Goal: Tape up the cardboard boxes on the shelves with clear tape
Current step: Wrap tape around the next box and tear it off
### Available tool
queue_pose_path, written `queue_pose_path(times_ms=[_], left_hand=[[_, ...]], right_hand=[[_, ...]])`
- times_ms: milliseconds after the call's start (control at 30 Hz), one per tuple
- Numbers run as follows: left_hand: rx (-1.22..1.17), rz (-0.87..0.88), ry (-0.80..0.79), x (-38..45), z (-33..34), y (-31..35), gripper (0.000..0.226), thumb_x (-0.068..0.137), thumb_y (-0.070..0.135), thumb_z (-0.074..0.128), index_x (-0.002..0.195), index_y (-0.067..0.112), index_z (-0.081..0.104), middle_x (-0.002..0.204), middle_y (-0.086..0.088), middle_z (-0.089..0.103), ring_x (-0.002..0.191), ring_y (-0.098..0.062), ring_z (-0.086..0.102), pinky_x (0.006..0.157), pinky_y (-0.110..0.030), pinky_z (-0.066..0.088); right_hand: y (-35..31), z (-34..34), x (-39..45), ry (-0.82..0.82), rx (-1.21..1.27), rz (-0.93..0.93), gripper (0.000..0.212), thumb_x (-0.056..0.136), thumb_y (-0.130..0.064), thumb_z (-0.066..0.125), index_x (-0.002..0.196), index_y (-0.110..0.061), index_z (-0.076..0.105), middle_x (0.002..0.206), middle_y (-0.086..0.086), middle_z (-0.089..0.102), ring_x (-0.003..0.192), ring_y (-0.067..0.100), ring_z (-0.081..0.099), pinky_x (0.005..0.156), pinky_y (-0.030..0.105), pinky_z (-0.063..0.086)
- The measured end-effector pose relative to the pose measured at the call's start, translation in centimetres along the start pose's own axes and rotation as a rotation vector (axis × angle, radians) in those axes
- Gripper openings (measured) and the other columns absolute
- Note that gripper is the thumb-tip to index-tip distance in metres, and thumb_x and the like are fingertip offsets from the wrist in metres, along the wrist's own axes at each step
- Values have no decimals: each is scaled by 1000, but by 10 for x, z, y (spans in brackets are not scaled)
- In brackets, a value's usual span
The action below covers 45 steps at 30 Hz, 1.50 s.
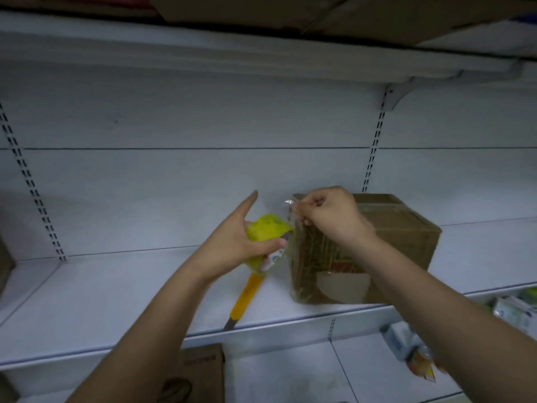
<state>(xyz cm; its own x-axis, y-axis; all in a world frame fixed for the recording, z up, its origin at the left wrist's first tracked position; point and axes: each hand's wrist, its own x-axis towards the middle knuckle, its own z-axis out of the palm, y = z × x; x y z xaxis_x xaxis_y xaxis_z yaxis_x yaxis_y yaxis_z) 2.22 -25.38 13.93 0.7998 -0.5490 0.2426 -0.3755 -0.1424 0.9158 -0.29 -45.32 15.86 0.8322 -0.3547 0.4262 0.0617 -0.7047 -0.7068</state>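
Note:
A brown cardboard box stands on the white middle shelf, right of centre. My left hand grips a yellow tape dispenser with an orange handle just left of the box, its index finger pointing up. My right hand pinches the free end of the clear tape at the box's top left corner. A stretch of clear tape runs from the dispenser up to those fingers, in front of the box's left face.
Another cardboard box sits on the lower shelf below my left arm. Small packaged goods lie on the lower shelf at the right. A box edge shows at the far left. An upper shelf hangs overhead.

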Motion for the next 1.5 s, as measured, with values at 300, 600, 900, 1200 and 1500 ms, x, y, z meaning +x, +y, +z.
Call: queue_pose_path(times_ms=[300, 600, 900, 1200, 1500], left_hand=[[441, 126, 321, 50, -41, -54, 71, 84, 15, 71, 148, 23, 43, 137, -1, 54, 120, -19, 52, 93, -22, 36], [517, 336, 159, 56, -5, -65, 63, 78, 15, 45, 141, 17, 52, 126, -8, 56, 115, -20, 52, 91, -20, 34], [620, 503, 230, 67, 71, -41, 70, 72, 1, 41, 142, 6, 50, 115, -17, 54, 107, -30, 50, 89, -33, 43], [716, 577, 245, 83, 118, -30, 55, 70, 1, 54, 123, 17, 53, 110, -15, 56, 98, -38, 57, 63, -44, 52], [862, 706, 257, 132, 61, -44, 60, 73, -6, 58, 128, 17, 45, 113, -18, 51, 101, -33, 49, 60, -41, 47]], right_hand=[[-8, 110, 31, 347, 70, 111, 18, 90, -28, 66, 83, -13, 73, 85, 4, 74, 84, 25, 67, 69, 32, 46], [56, 49, -11, 226, -58, -201, 14, 87, -21, 71, 75, -15, 69, 71, -3, 70, 67, 10, 61, 64, 25, 44], [89, -22, -52, 483, -21, -172, 13, 90, -15, 71, 77, -16, 69, 69, -11, 63, 86, 9, 59, 110, 26, 32], [118, -83, -64, 651, 140, 83, 14, 91, -19, 69, 78, -23, 70, 76, -10, 69, 94, 10, 67, 96, 27, 49], [121, -101, -89, 848, 187, 230, 16, 94, -24, 66, 79, -20, 73, 74, -10, 70, 74, 5, 65, 73, 28, 55]])
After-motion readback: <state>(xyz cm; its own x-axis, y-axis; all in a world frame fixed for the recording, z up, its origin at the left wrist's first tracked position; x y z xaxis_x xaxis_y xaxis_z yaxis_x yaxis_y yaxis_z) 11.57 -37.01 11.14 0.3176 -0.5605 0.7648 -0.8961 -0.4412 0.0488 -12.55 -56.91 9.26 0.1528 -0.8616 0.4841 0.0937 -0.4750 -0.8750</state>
